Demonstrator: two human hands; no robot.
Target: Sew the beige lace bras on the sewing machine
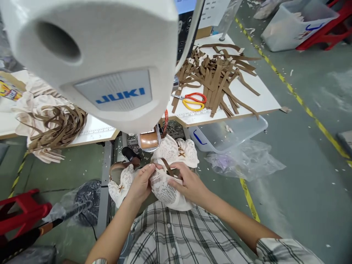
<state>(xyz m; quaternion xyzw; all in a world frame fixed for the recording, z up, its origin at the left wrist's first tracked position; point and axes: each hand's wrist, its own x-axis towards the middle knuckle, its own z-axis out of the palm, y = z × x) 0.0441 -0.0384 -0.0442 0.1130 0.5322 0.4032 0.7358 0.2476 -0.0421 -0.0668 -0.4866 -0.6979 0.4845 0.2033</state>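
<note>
My left hand (141, 183) and my right hand (188, 183) meet over my lap, both pinching a white lace garment piece (167, 190) with a brown strap (167, 167) running across it. The left fingers grip the lace edge; the right fingers close on the strap and lace. More white lace (176, 150) trails up toward the needle area of the white JUKI sewing machine (110, 66), which fills the upper left of the view. Another lace piece (119, 185) hangs left of my left hand.
A heap of brown straps (217, 73) and red-and-yellow scissors (192, 101) lie on the white table (264, 102) to the right. More straps and lace (52, 124) pile on the left. A clear bin (233, 134), plastic bags (244, 161) and a red stool (22, 212) stand on the floor.
</note>
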